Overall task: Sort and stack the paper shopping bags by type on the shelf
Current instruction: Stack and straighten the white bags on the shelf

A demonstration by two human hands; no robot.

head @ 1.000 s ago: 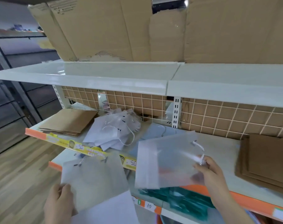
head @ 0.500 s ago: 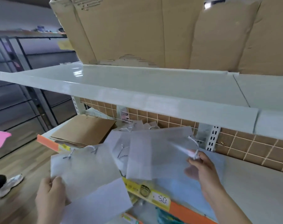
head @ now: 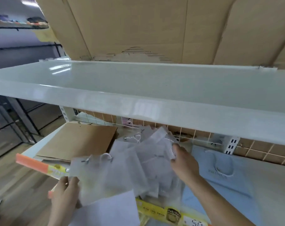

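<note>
My left hand (head: 65, 192) grips the lower corner of a translucent white bag (head: 102, 175) with a cord handle, held in front of the shelf edge, with a white sheet (head: 112, 211) under it. My right hand (head: 183, 162) pinches the top of another translucent white bag (head: 156, 149) and holds it over the loose pile of white bags (head: 138, 139) on the lower shelf (head: 272, 180). A stack of flat brown bags (head: 80, 141) lies to the left of the pile. A pale blue bag (head: 223, 173) lies flat to the right.
A white upper shelf (head: 138, 88) juts out just above the pile, with flattened cardboard boxes (head: 138, 26) leaning on it. An orange and yellow price strip (head: 40, 165) lines the lower shelf's front edge. Wire grid backing (head: 260, 152) stands behind. Dark racks (head: 16, 115) are at left.
The view has swung left and closer to the shelf. My right hand has carried its white bag left and forward onto the pile of white bags. My left hand keeps its bag.
</note>
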